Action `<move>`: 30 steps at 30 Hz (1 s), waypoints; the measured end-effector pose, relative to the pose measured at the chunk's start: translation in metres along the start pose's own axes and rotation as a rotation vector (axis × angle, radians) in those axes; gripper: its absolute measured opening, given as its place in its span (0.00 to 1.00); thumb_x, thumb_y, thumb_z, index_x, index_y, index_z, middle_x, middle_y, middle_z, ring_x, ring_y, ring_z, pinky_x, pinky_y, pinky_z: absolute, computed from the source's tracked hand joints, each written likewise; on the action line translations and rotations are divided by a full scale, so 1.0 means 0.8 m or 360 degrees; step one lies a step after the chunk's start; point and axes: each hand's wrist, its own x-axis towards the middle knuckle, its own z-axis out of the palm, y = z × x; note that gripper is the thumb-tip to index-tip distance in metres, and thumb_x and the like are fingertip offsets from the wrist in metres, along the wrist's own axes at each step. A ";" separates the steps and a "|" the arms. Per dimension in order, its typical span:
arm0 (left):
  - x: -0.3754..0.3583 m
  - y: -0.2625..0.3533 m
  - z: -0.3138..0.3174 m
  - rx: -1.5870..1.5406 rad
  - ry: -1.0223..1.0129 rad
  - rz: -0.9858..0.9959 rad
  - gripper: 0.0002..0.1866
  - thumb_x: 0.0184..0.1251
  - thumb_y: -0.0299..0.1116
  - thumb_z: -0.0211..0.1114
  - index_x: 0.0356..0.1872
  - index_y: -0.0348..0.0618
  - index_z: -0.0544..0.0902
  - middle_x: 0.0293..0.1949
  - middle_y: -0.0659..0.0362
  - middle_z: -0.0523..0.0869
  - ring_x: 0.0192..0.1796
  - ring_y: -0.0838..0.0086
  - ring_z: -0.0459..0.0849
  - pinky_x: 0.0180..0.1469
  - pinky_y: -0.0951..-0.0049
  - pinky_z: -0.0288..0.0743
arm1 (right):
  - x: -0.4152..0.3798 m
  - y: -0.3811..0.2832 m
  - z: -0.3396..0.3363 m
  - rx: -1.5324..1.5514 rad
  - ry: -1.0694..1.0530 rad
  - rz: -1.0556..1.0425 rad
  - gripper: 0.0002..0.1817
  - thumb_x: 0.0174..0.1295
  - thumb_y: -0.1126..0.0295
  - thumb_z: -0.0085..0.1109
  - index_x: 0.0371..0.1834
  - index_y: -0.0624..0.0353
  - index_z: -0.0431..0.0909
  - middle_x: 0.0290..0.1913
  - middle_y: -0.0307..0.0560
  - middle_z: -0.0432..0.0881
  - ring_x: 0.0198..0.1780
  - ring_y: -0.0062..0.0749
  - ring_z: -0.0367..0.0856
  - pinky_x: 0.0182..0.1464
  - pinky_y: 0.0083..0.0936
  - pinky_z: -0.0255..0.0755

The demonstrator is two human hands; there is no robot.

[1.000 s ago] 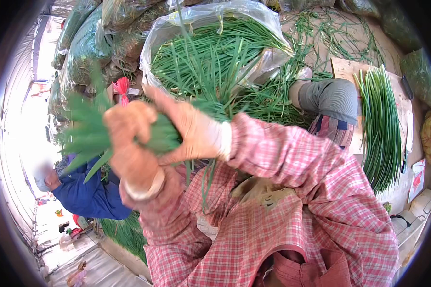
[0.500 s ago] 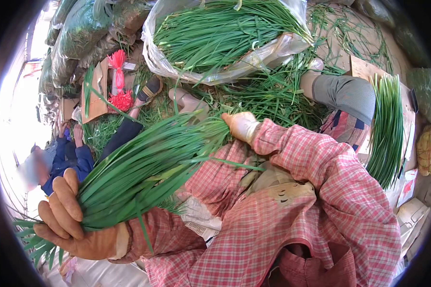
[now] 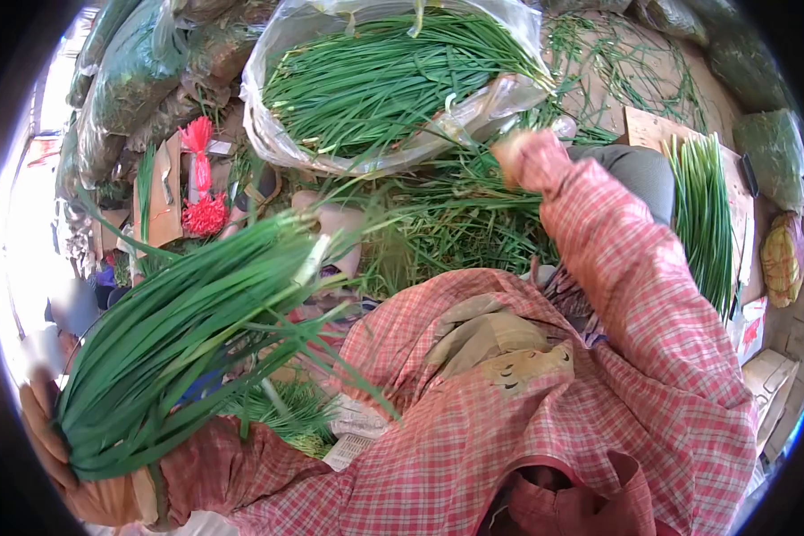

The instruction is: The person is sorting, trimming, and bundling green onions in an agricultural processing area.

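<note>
My left hand (image 3: 98,491), in a brown glove, is wrapped around a large bunch of garlic chives (image 3: 179,339) at the lower left. The leaves fan up and right, and their loose ends are blurred. My right hand (image 3: 516,156) is stretched forward, away from the bunch, over the front right rim of the lined bag. Motion smears its fingers, so I cannot make out whether anything is in them. Below it lies a heap of loose green leaves (image 3: 473,232) on the ground.
A clear plastic bag (image 3: 255,125) full of chives stands ahead. Red ties (image 3: 204,214) lie on cardboard at left. A neat chive bundle (image 3: 706,223) rests on a board at right. Stuffed sacks (image 3: 125,89) line the back left. Another person (image 3: 76,308) is partly hidden behind my bunch.
My right hand has left the bunch's end and swung forward and right toward the bag. My left hand has drawn the bunch slightly left and down. The view has shifted a little.
</note>
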 end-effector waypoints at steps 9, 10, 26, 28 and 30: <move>0.044 -0.052 0.001 -0.0954 -0.0184 -0.0670 0.17 0.69 0.33 0.41 0.16 0.53 0.59 0.14 0.67 0.59 0.24 0.79 0.59 0.47 0.76 0.59 | -0.059 -0.282 -0.120 0.1575 -0.0711 -0.1435 0.20 0.58 0.61 0.50 0.51 0.59 0.66 0.46 0.47 0.75 0.45 0.35 0.75 0.47 0.30 0.69; 0.042 -0.056 -0.011 -0.1031 -0.0175 -0.0730 0.17 0.69 0.32 0.41 0.16 0.53 0.59 0.14 0.67 0.59 0.23 0.79 0.59 0.47 0.76 0.59 | -0.069 -0.277 -0.109 0.1668 -0.0860 -0.1441 0.21 0.58 0.61 0.49 0.52 0.60 0.65 0.47 0.47 0.75 0.46 0.34 0.75 0.48 0.29 0.68; -0.268 -0.143 -0.226 -0.0518 0.1423 -0.0277 0.20 0.70 0.40 0.39 0.14 0.53 0.56 0.14 0.66 0.56 0.23 0.73 0.56 0.40 0.70 0.57 | -0.138 -0.120 -0.050 0.1256 -0.1430 -0.0605 0.19 0.53 0.57 0.59 0.42 0.60 0.77 0.29 0.44 0.79 0.31 0.25 0.74 0.36 0.24 0.68; -0.328 -0.166 -0.285 -0.1026 0.0910 -0.0268 0.19 0.70 0.39 0.39 0.15 0.52 0.58 0.15 0.67 0.59 0.25 0.73 0.58 0.41 0.67 0.59 | -0.113 -0.110 -0.069 0.1141 -0.1233 -0.0712 0.20 0.55 0.55 0.55 0.41 0.60 0.77 0.29 0.50 0.78 0.33 0.32 0.75 0.39 0.27 0.69; -0.383 -0.176 -0.317 0.1112 0.0646 -0.0291 0.16 0.69 0.37 0.39 0.18 0.50 0.60 0.17 0.66 0.61 0.25 0.73 0.59 0.41 0.68 0.60 | -0.077 -0.066 -0.084 0.0841 -0.0910 -0.0553 0.15 0.57 0.59 0.51 0.38 0.59 0.77 0.28 0.46 0.78 0.31 0.31 0.75 0.38 0.25 0.69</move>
